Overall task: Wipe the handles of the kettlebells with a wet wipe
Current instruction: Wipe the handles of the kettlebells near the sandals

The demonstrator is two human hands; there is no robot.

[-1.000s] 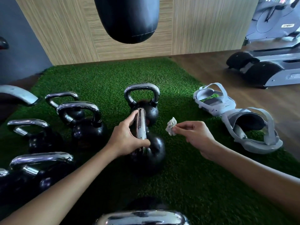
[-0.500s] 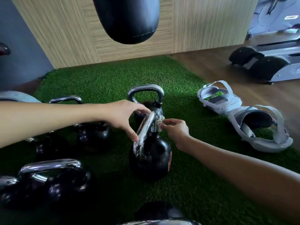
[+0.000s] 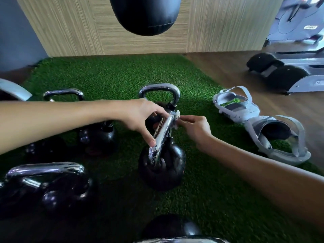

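Note:
A black kettlebell [image 3: 162, 170] with a chrome handle [image 3: 162, 132] stands on the green turf in the middle. My left hand [image 3: 140, 118] reaches over from the left and grips that handle between thumb and fingers. My right hand [image 3: 194, 126] pinches a small white wet wipe [image 3: 176, 120] and presses it against the far end of the handle. Directly behind stands a second kettlebell [image 3: 160, 92] with its handle upright. Several more kettlebells [image 3: 52, 186] sit to the left, partly hidden under my left forearm.
A black punching bag [image 3: 145, 14] hangs above the turf's far edge. A pair of grey sandals [image 3: 254, 120] lies at the right edge of the turf [image 3: 105, 76]. Exercise machines [image 3: 289, 72] stand on the wood floor at the far right. Another kettlebell handle [image 3: 180, 240] shows at the bottom.
My left arm swung to come in from the left, still holding the handle. My right hand brought the wipe from the air onto the handle's far end.

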